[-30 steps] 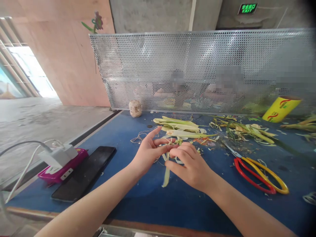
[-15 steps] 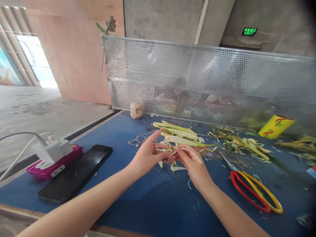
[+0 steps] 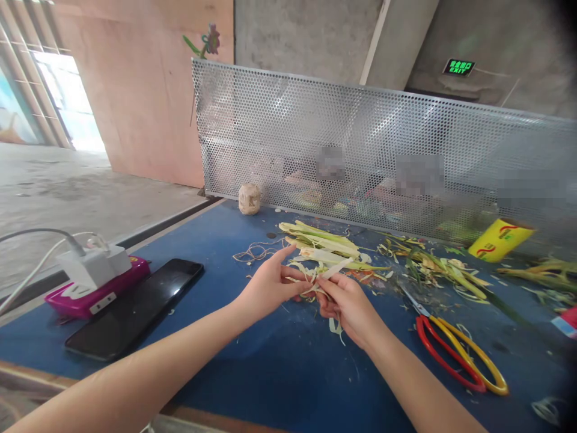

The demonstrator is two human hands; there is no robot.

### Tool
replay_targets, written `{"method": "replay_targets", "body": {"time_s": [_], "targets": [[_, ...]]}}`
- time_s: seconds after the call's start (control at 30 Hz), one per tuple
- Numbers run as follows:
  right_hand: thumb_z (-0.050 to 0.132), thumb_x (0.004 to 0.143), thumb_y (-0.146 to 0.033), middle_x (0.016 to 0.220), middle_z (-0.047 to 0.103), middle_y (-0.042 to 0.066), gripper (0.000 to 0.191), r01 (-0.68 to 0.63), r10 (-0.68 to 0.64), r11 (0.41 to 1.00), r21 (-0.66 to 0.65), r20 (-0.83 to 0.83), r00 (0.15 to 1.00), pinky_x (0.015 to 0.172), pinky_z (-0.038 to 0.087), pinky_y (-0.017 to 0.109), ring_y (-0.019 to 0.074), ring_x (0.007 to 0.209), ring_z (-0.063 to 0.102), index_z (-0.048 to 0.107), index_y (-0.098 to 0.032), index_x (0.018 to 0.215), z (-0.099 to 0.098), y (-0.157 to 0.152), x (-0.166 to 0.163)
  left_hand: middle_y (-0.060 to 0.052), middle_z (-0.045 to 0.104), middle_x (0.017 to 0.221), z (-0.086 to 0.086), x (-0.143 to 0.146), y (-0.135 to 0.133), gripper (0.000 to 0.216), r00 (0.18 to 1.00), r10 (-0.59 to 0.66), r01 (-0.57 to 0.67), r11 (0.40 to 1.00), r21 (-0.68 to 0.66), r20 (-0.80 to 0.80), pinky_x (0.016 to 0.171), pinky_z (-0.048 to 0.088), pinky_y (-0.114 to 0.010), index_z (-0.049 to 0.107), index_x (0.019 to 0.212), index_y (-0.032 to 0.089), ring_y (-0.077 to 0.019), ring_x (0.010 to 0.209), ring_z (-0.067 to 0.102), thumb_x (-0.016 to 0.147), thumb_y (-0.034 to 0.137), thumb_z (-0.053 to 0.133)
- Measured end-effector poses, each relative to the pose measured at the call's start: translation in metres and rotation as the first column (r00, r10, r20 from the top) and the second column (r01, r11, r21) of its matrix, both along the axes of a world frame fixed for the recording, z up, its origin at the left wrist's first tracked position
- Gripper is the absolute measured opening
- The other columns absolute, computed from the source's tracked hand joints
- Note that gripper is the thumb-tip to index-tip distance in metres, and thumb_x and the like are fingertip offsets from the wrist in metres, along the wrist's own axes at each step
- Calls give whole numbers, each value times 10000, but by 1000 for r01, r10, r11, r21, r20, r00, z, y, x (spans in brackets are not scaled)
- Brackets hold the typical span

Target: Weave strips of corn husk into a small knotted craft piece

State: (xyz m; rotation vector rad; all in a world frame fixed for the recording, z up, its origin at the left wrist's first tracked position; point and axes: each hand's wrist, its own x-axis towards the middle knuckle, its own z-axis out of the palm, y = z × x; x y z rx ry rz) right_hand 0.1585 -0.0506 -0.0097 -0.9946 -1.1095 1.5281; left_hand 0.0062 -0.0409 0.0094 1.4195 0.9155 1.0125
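Note:
My left hand (image 3: pixel 280 281) pinches a small bundle of pale, thin plant strips, its thumb on top and its index finger stretched away. Facing it, my right hand (image 3: pixel 342 298) has thumb and fingertips closed on a pale flat strip (image 3: pixel 339 268) that sticks up to the right. Both sets of fingertips almost meet over the blue table. How the strips cross between the fingers is partly hidden. Just behind the hands lies a pile of pale green leaf husks (image 3: pixel 322 239). Shears (image 3: pixel 453 349) with one red and one yellow handle rest to the right of my right forearm.
Left of my arm lie a black phone (image 3: pixel 135 313) and a magenta power strip (image 3: pixel 97 294) with white plugs. Loose string (image 3: pixel 255 252), a pale rounded block (image 3: pixel 249 199) and a yellow roll (image 3: pixel 501 239) sit farther back. A perforated metal screen (image 3: pixel 288 114) borders the table; people are behind it.
My right hand has turned a little, and the strip in it now points up to the right instead of hanging over the hand. My left hand keeps its pinch. The view has shifted slightly.

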Motion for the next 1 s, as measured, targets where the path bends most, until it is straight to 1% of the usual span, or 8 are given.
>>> {"method": "replay_targets", "body": {"time_s": [0.2,0.33,0.57,0.67,0.73,0.83,0.93,1.0], "targets": [[529,756,-471,422,504,-56,299,-53,5,977,208,224,975,345,220,195,52,305,309,472,-178,746,3,-1,1,-28,670,669,-2,-1,2,850,996,-16,22,998,-67,90,526,443,-238,251,1315,95,-99,493,567,614,203,720],[471,782,-480,436,513,-60,295,-2,-60,974,227,266,962,319,248,196,62,274,357,434,-191,732,4,-1,3,-7,647,634,-3,0,4,818,997,0,2,1000,-31,74,522,448,-246,292,1294,91,-110,506,567,612,226,724],[528,733,-427,376,486,-72,261,48,-45,999,-17,159,986,279,183,175,50,214,302,419,-192,703,4,-1,4,-3,649,667,-3,0,4,845,996,-1,3,1000,-15,89,559,464,-258,312,1277,98,-129,587,601,561,180,752],[527,755,-392,404,488,-73,236,-60,72,979,-193,55,996,296,172,149,18,232,253,423,-186,703,8,-3,7,-8,658,683,-4,0,5,855,996,-7,7,1000,-3,89,535,448,-240,311,1282,115,-141,611,619,553,170,755],[500,787,-407,428,498,-67,235,-152,173,946,-287,49,984,303,162,133,8,247,242,446,-184,733,10,-3,10,-2,656,654,-3,-1,7,844,997,2,-2,1000,7,79,513,439,-233,328,1275,119,-153,618,626,552,183,758],[410,830,-478,429,518,-45,314,-216,291,924,-317,215,932,289,195,136,24,242,287,477,-178,770,10,-4,15,-3,656,616,-2,-3,9,837,997,29,-29,1000,2,69,497,443,-239,341,1272,109,-171,629,635,552,192,759],[406,829,-492,483,567,-21,335,-242,301,953,-183,477,826,278,254,155,55,256,398,495,-175,769,11,-8,19,-9,659,595,-1,-5,10,826,996,64,-64,998,-7,67,484,442,-240,335,1272,93,-193,666,647,563,187,751],[464,815,-451,516,571,-30,284,-282,264,958,-63,582,769,296,290,159,56,277,436,509,-177,753,15,-11,21,-11,659,585,-1,-6,10,794,995,89,-89,996,12,39,497,444,-242,350,1260,89,-209,719,652,576,188,741]]}}
